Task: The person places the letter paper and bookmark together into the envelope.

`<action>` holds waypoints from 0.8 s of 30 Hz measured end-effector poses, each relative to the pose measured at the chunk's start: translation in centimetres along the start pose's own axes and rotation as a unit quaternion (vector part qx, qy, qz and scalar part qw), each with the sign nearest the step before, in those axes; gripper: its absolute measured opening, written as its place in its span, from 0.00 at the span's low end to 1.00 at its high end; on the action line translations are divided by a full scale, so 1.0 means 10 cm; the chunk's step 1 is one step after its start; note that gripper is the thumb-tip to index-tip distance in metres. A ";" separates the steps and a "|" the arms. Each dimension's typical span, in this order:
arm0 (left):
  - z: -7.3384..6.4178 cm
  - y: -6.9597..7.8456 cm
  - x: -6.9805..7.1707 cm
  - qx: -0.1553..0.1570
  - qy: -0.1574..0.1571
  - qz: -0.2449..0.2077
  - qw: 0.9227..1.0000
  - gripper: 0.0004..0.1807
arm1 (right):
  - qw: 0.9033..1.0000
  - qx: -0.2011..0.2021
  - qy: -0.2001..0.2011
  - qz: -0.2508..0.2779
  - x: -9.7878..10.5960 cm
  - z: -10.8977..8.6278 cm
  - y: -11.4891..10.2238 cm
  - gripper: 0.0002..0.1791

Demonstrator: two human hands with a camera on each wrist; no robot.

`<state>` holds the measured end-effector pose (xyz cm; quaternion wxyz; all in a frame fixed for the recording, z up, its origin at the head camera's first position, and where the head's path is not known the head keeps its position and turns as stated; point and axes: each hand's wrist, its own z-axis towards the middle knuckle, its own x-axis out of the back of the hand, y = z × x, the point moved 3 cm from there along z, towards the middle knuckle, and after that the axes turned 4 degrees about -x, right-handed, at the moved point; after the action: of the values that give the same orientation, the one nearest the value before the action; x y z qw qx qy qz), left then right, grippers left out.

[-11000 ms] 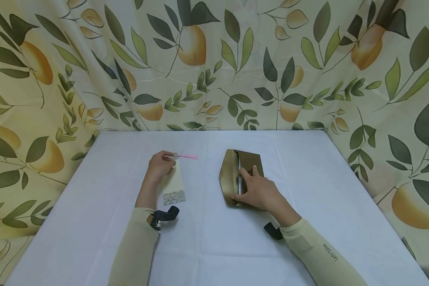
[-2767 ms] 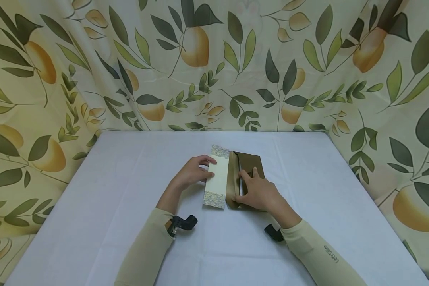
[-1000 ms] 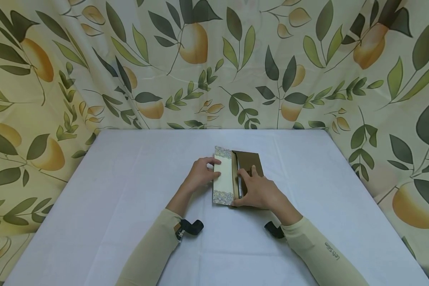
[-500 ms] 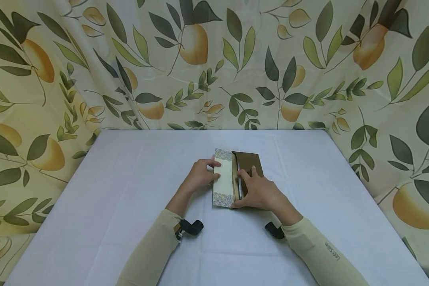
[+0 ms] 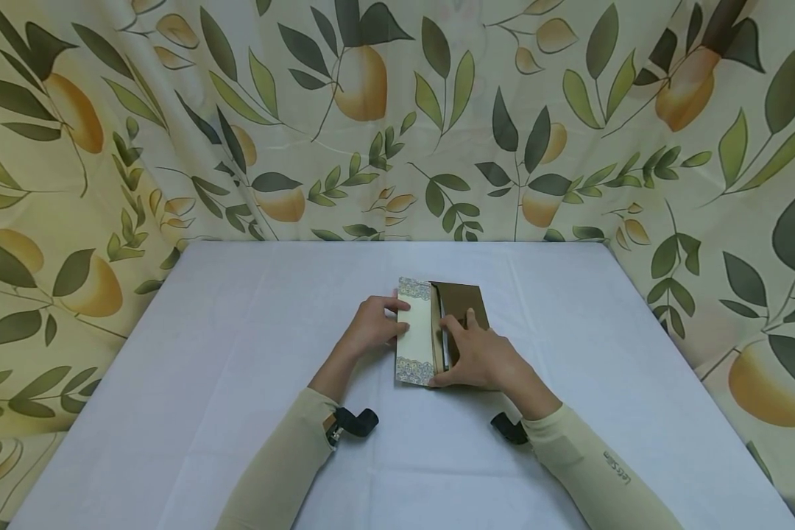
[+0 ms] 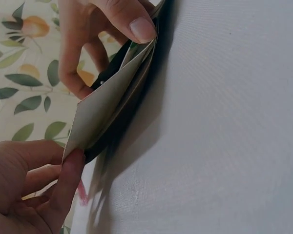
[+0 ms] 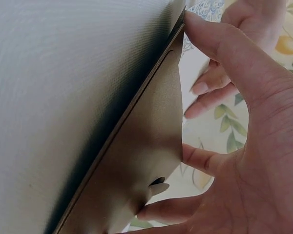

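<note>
My left hand point(image 5: 371, 322) pinches the left long edge of a cream card point(image 5: 414, 327) with lace-patterned ends, thumb below and fingers above in the left wrist view. The card covers most of the flap of a brown envelope point(image 5: 467, 294), its right edge close to the mouth. My right hand point(image 5: 482, 357) grips the envelope, thumb at the near corner and fingers spread along the mouth, which gapes and shows a pale lining strip. Under the left hand hangs a bit of pink ribbon point(image 6: 82, 192). Inside the mouth, contents are hidden.
A white cloth point(image 5: 238, 353) covers the table, with a lemon-print curtain point(image 5: 371, 169) rising behind its far edge. Black wrist cameras point(image 5: 356, 422) sit on both wrists, close above the cloth.
Eleven seconds ago the left hand had the card and pink ribbon further left. It has since brought the card rightward over the flap; in the last second it barely shifts. The right hand stays put.
</note>
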<state>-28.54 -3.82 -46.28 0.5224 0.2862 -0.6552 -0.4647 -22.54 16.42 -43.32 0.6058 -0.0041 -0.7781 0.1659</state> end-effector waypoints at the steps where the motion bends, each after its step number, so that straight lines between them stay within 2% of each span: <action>1: 0.00 0.00 0.00 0.001 0.001 0.000 1.000 0.19 | 1.000 0.000 0.000 -0.001 0.00 0.00 0.00 0.60; 17: 0.01 -0.01 -0.03 0.014 0.010 -0.003 1.000 0.19 | 1.000 0.003 -0.008 -0.002 0.01 -0.01 -0.01 0.59; 24: 0.02 -0.01 -0.05 0.003 0.009 -0.001 1.000 0.20 | 1.000 0.004 -0.015 0.001 0.02 0.00 -0.01 0.57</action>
<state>-28.60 -3.36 -46.64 0.5271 0.2924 -0.6515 -0.4607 -22.53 16.34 -43.09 0.5944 0.0002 -0.7861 0.1695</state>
